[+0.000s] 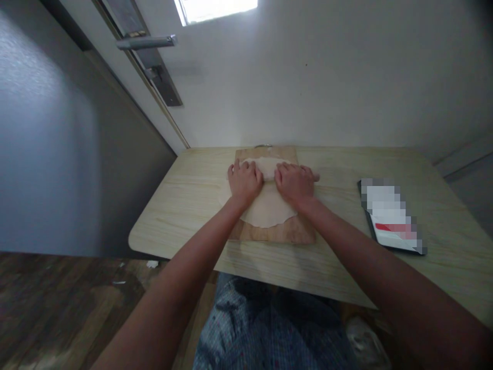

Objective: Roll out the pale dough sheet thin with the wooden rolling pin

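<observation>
A thin, pale sheet of dough (267, 208) lies spread over a wooden cutting board (296, 234), reaching past the board's left edge. Across its far part runs a rolling pin (316, 178), whose right end sticks out beyond my fingers. My left hand (245, 180) is closed over the pin's left part, knuckles up. Likewise, my right hand (296, 181) is wrapped over the right part. Between the two hands the pin is hard to tell from the dough, as both are pale. My palms hide much of the pin.
The board rests on a light wooden table (185, 205), a metal ring (264, 146) at its far end. To the right lies a dark-edged phone or tablet (391, 216), its screen blurred. A white door (327, 92) with a lever handle (148, 42) rises behind the table.
</observation>
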`<state>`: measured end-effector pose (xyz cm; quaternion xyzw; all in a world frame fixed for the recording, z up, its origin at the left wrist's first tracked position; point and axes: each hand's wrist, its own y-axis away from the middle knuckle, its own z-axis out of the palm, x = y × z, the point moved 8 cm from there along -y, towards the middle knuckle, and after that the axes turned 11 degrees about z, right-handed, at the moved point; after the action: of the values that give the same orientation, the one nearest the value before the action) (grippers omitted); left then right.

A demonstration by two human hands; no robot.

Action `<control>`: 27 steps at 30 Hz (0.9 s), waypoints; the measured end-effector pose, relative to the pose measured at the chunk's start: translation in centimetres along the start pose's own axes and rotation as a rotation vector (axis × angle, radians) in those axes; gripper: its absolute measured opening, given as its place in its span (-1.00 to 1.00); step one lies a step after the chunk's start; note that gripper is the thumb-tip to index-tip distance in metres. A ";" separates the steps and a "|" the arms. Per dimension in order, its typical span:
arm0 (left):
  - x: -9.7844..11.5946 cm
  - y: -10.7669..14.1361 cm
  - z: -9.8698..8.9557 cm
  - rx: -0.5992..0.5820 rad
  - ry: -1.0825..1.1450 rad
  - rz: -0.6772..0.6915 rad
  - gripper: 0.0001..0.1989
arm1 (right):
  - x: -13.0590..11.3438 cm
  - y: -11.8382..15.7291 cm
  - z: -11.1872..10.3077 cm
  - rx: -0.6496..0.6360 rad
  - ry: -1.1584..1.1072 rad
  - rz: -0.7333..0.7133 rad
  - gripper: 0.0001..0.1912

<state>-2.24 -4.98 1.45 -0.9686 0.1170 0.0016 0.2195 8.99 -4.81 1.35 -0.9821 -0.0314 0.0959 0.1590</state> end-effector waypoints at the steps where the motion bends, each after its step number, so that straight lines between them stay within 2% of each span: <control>1: 0.0 -0.2 0.1 -0.002 -0.005 0.001 -0.62 | 0.0 -0.2 0.0 -0.006 0.010 0.003 -0.58; 11: -1.3 -4.0 2.4 -0.046 0.042 -0.052 -0.60 | 0.1 -4.5 1.6 -0.037 0.034 0.041 -0.57; 19: -2.7 -7.6 4.4 -0.186 0.110 -0.116 -0.55 | -0.3 -8.7 2.7 -0.066 0.091 0.010 -0.55; 27: -3.6 -11.3 5.6 -0.200 0.155 -0.111 -0.46 | -0.1 -12.4 4.3 -0.105 0.040 0.021 -0.56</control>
<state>-2.87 8.13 1.38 -0.9878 0.0792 -0.0737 0.1120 7.70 8.23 1.34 -0.9911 -0.0228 0.0764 0.1069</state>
